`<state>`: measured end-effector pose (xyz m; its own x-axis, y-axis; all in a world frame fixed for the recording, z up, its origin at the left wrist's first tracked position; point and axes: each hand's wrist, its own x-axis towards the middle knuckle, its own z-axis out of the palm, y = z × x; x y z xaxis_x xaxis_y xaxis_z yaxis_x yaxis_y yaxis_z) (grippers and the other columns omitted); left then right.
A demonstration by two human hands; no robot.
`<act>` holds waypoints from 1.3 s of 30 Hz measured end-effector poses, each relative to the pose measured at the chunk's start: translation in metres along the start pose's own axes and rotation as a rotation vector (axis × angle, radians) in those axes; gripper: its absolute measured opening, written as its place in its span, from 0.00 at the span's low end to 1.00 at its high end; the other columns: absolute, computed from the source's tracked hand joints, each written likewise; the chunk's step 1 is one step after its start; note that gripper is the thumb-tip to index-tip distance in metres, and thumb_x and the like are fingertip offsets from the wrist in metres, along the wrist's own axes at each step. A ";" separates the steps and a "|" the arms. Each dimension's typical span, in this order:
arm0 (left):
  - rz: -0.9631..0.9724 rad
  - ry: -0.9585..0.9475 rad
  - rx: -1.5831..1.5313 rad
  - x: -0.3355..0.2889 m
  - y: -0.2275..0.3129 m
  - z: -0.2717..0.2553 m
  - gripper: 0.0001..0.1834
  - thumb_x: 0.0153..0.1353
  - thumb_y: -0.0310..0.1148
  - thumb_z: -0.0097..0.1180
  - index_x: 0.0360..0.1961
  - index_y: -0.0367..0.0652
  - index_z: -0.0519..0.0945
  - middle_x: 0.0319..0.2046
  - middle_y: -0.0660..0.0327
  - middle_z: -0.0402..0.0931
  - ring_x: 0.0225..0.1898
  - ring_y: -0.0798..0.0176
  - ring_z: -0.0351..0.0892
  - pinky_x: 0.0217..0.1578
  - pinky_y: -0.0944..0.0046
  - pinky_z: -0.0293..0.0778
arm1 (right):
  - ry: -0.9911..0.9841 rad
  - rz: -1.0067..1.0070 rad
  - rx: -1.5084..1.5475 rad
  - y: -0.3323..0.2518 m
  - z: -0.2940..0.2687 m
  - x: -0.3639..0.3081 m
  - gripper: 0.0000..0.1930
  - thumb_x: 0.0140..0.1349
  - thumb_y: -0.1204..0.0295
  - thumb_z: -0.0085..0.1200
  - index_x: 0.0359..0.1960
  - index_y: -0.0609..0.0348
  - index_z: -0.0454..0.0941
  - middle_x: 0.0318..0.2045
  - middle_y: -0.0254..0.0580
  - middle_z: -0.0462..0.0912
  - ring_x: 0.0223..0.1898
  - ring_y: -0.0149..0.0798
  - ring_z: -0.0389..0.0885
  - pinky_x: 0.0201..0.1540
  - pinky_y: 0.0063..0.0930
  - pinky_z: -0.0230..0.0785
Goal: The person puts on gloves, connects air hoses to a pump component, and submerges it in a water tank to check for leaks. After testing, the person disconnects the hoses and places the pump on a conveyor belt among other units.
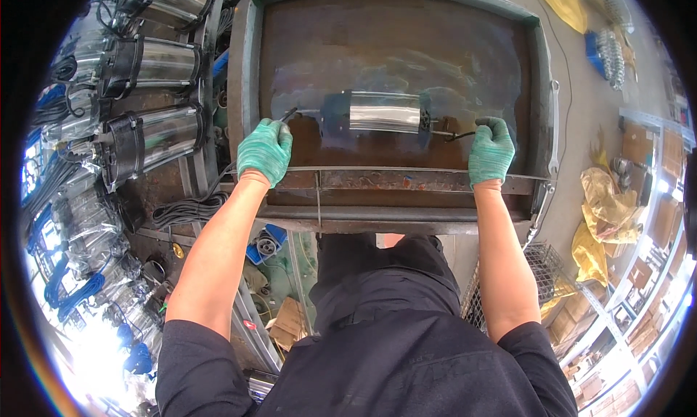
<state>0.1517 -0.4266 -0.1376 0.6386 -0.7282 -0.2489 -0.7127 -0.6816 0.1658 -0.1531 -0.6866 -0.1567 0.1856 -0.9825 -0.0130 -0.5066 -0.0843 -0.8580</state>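
A shiny metal cylinder with dark end caps, like a motor [385,113], lies crosswise in a rusty metal tank [541,61] with what looks like shallow liquid in it. My left hand [264,153], in a green glove, is closed round a dark cable [290,114] whose tip pokes out past the fingers, left of the motor. On the other side my right hand [492,153], also gloved, pinches a black cable [462,135] that runs to the motor's right end. Both hands are above the tank's near part, apart from the cylinder.
Several similar shiny cylinders [163,137] with cables line a rack at the left. A coiled black cable [190,210] lies by the tank's near left corner. A wrench [555,127] rests along the right rim. Yellow sacks [606,206] and a wire basket [541,264] stand to the right.
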 end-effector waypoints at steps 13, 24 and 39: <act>-0.020 -0.003 -0.003 0.001 0.001 0.000 0.16 0.73 0.42 0.46 0.44 0.44 0.83 0.46 0.50 0.81 0.45 0.39 0.81 0.48 0.44 0.77 | -0.005 0.060 0.016 0.000 0.000 0.000 0.08 0.63 0.79 0.51 0.37 0.62 0.84 0.23 0.31 0.79 0.25 0.22 0.70 0.30 0.21 0.67; -0.023 0.004 0.012 0.001 0.000 0.000 0.16 0.73 0.42 0.46 0.44 0.43 0.82 0.45 0.50 0.81 0.46 0.39 0.81 0.48 0.45 0.76 | -0.024 0.070 0.008 -0.003 -0.001 0.000 0.07 0.63 0.78 0.52 0.36 0.62 0.84 0.24 0.31 0.81 0.26 0.23 0.71 0.32 0.22 0.69; -0.014 0.006 0.015 0.001 0.000 0.000 0.16 0.73 0.41 0.47 0.45 0.42 0.83 0.46 0.48 0.82 0.47 0.38 0.81 0.49 0.46 0.77 | -0.009 -0.017 0.039 0.002 0.000 0.001 0.07 0.63 0.78 0.52 0.36 0.62 0.83 0.24 0.31 0.80 0.26 0.22 0.70 0.32 0.21 0.68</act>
<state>0.1525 -0.4276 -0.1383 0.6506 -0.7189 -0.2449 -0.7077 -0.6908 0.1479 -0.1538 -0.6876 -0.1590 0.2015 -0.9795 -0.0029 -0.4702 -0.0941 -0.8775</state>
